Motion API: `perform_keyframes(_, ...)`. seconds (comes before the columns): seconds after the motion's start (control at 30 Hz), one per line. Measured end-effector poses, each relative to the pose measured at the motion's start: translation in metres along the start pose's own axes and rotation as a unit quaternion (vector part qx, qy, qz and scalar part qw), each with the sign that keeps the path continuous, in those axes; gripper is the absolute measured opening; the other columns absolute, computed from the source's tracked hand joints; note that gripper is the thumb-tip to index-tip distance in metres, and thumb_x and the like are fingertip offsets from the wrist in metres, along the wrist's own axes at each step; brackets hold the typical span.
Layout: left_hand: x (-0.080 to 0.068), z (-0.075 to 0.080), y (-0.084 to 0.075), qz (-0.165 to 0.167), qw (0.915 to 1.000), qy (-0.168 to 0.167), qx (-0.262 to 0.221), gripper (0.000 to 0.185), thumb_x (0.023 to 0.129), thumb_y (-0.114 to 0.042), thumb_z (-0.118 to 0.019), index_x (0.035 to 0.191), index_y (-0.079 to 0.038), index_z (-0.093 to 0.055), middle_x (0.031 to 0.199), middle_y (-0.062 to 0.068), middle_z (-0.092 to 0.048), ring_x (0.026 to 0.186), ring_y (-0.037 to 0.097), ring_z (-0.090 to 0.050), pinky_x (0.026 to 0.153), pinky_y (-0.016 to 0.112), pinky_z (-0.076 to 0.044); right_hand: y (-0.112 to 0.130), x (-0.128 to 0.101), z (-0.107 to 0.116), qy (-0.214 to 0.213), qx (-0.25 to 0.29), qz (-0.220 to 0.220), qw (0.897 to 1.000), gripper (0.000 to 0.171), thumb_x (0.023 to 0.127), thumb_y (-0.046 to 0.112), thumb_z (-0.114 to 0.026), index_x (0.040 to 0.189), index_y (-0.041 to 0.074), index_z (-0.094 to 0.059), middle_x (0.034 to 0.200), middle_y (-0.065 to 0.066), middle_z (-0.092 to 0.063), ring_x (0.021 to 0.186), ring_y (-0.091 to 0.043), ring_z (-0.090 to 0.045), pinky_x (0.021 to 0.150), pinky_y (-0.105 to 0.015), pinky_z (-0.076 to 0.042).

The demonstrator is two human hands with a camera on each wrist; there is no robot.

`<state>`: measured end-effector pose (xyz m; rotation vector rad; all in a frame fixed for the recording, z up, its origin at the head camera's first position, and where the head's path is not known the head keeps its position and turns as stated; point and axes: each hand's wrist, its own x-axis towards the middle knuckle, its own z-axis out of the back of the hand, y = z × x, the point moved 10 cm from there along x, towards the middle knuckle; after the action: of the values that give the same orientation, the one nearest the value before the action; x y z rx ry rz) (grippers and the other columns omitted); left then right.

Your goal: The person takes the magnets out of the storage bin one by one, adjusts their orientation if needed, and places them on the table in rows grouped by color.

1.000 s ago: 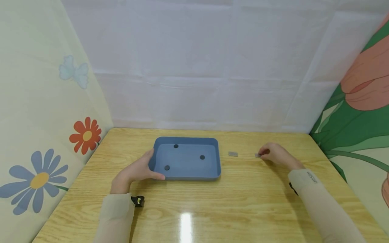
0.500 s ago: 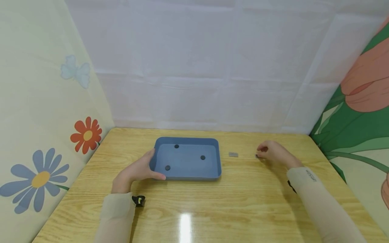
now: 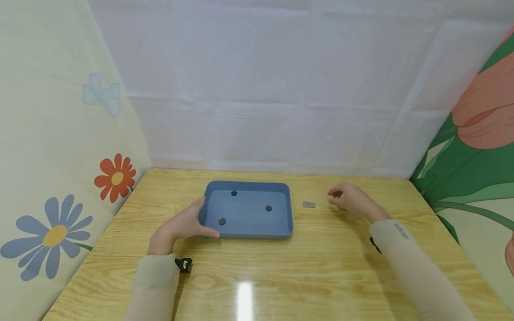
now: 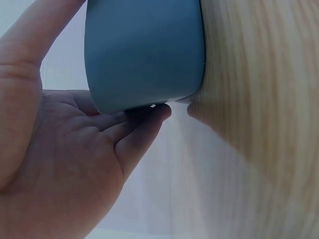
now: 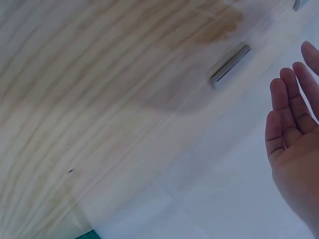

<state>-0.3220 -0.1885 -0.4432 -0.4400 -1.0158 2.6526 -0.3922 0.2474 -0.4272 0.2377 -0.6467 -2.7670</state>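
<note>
In the head view my left hand [image 3: 182, 223] grips the left end of a shallow blue tray [image 3: 250, 235], thumb along the front wall. The left wrist view shows fingers [image 4: 142, 134] against the end wall of the tray [image 4: 144, 55]. Several dark round pieces, such as one dark disc [image 3: 268, 208], are spread over the tray floor. My right hand [image 3: 353, 200] is over the table right of the tray, its fingers loosely extended in the right wrist view. Close to it lies a small grey bar [image 5: 229, 64]; another grey bar [image 3: 308, 204] lies nearer the tray.
The wood-grain table [image 3: 297, 276] ends at a white cloth backdrop [image 3: 261, 111]. Printed floral panels stand on both sides, with a red flower [image 3: 116, 178] at the left and large green leaves [image 3: 474, 169] at the right.
My right hand, earlier with its fingertips at the right-hand grey bar, has lifted off and shifted left toward the other bar. My left hand and the tray keep their place.
</note>
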Motion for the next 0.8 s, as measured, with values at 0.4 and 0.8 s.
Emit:
perform_keyframes(0.4, -0.001, 0.000, -0.001, 0.003, 1.0000, -0.001, -0.004, 0.141, 0.075, -0.051, -0.090, 0.162, 0.009, 0.004, 0.171, 0.031, -0.004, 0.158, 0.050, -0.010, 0.126, 0.066, -0.021, 0.055, 0.020, -0.004, -0.011, 0.008, 0.044, 0.999, 0.034, 0.101, 0.019, -0.068, 0.129, 0.000, -0.068, 0.122, -0.017, -0.070, 0.115, -0.034, -0.064, 0.102, -0.053, -0.053)
perform_keyframes(0.8, -0.003, 0.001, -0.002, 0.010, 0.9999, 0.002, 0.001, 0.142, 0.075, -0.051, -0.090, 0.161, 0.011, 0.003, 0.170, 0.033, -0.004, 0.157, 0.052, -0.010, 0.126, 0.066, -0.021, 0.107, 0.036, -0.016, -0.025, -0.001, 0.110, 0.994, 0.028, 0.097, 0.018, -0.073, 0.119, 0.002, -0.074, 0.113, -0.013, -0.073, 0.108, -0.030, -0.067, 0.098, -0.048, -0.056)
